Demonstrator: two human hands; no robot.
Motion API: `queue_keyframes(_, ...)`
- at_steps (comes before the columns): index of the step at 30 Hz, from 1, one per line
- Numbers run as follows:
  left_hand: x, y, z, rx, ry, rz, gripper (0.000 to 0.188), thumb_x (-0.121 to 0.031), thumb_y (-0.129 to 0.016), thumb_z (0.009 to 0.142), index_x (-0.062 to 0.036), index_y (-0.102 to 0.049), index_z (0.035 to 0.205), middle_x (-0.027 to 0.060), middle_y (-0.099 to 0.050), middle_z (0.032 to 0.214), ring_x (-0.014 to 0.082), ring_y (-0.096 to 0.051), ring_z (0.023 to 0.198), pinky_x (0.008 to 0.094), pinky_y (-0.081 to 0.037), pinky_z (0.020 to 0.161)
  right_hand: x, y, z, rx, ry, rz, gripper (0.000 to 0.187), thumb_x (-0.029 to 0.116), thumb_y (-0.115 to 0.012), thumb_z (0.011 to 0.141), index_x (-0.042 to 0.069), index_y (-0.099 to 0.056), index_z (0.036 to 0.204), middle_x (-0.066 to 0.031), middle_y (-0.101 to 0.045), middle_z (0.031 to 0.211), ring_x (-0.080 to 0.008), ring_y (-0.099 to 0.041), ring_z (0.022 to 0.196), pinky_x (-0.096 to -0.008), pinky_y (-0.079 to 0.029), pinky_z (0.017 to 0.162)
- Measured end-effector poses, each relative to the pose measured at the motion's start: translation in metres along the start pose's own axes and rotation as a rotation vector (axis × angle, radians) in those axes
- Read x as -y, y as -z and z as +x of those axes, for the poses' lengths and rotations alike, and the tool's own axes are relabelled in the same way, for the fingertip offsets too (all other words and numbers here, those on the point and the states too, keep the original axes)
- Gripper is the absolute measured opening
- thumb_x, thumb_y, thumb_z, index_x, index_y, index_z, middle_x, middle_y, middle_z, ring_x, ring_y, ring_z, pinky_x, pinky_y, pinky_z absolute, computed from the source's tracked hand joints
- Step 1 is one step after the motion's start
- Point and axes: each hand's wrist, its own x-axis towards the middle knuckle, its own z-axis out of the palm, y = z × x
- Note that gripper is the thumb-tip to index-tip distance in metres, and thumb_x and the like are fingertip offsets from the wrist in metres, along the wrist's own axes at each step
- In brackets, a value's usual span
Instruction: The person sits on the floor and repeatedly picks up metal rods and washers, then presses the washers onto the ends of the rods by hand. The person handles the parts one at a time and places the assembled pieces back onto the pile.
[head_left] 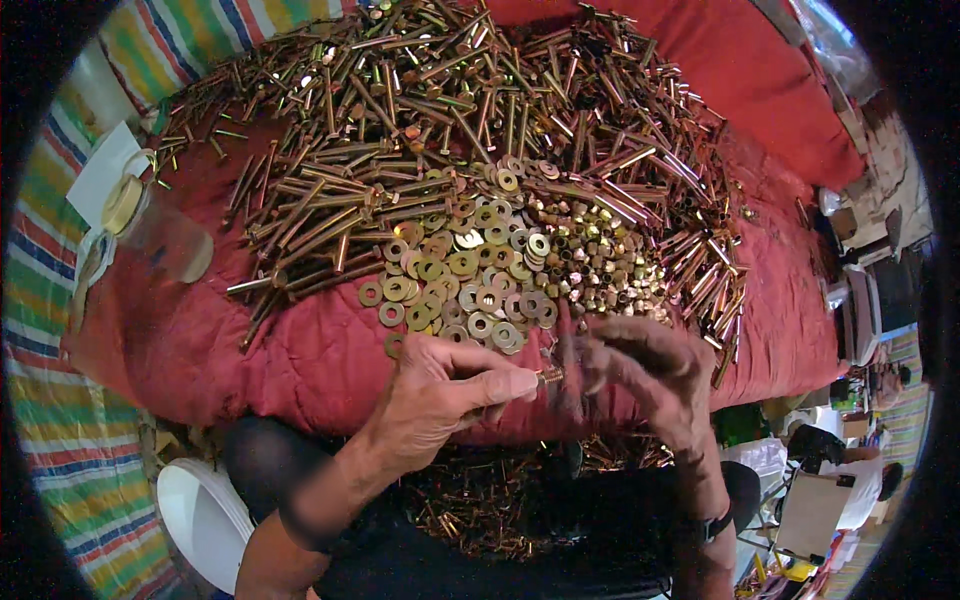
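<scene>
Pinched between the thumb and fingers of my left hand [435, 405] is a bolt [550, 376]; only its threaded tip shows, pointing right, and the rest is hidden in the grip. Just right of that tip, my right hand [660, 375] is raised with fingers curved, smeared by motion, so what they hold, if anything, cannot be made out. Beyond my hands lies a spread of flat washers [462, 262] in yellowish metal. Beside them on the right is a heap of small brassy nut-like pieces [605, 262].
Long loose bolts [400, 90] form a wide pile at the back of the red cloth-covered surface [190, 350]. A clear jar with a yellowish lid [165, 230] lies at the left. More metal pieces [480, 510] sit over my lap. A person [862, 485] is far right.
</scene>
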Motion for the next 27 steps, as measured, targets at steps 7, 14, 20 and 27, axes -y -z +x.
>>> queue_keyframes(7, 0.002, 0.002, -0.001, 0.144, 0.198, -0.143, 0.028, -0.023, -0.077, 0.094, 0.0047, -0.077, 0.088, -0.0003, -0.061, 0.063, 0.004, -0.044, 0.047, 0.0213, -0.028, 0.043, 0.0, 0.001, -0.015, 0.145, 0.456, -0.417, 0.036, 0.001, -0.083, 0.08, 0.007, -0.075, 0.114, -0.0102, -0.075, 0.11, -0.0257, -0.075, 0.098, -0.0338, -0.06, 0.085)
queue_keyframes(14, 0.003, 0.002, 0.002, 0.228, 0.34, -0.268, 0.03, -0.024, -0.075, 0.096, 0.0051, -0.075, 0.089, -0.0009, -0.057, 0.058, 0.0031, -0.04, 0.043, 0.0211, -0.023, 0.04, -0.009, 0.003, -0.021, 0.182, 0.52, -0.408, 0.041, 0.002, -0.084, 0.078, 0.007, -0.075, 0.117, -0.0096, -0.075, 0.112, -0.0259, -0.075, 0.103, -0.0353, -0.061, 0.087)
queue_keyframes(20, 0.007, -0.004, -0.001, 0.193, 0.192, -0.155, 0.029, -0.024, -0.077, 0.095, 0.0039, -0.077, 0.087, 0.0002, -0.061, 0.06, 0.0046, -0.046, 0.046, 0.0232, -0.03, 0.043, -0.01, 0.005, -0.023, 0.232, 0.374, -0.307, 0.035, -0.001, -0.081, 0.083, 0.005, -0.074, 0.117, -0.0105, -0.074, 0.111, -0.0254, -0.074, 0.096, -0.0341, -0.061, 0.082)
queue_keyframes(27, 0.012, -0.011, -0.001, -0.038, -0.624, 0.572, 0.02, -0.02, -0.083, 0.087, -0.0001, -0.079, 0.087, 0.0068, -0.069, 0.068, 0.0161, -0.065, 0.057, 0.0322, -0.05, 0.055, 0.007, -0.007, -0.025, 0.172, 0.187, -0.199, 0.019, 0.011, -0.073, 0.097, -0.003, -0.069, 0.108, -0.0078, -0.069, 0.089, -0.0155, -0.07, 0.072, -0.0291, -0.055, 0.063)
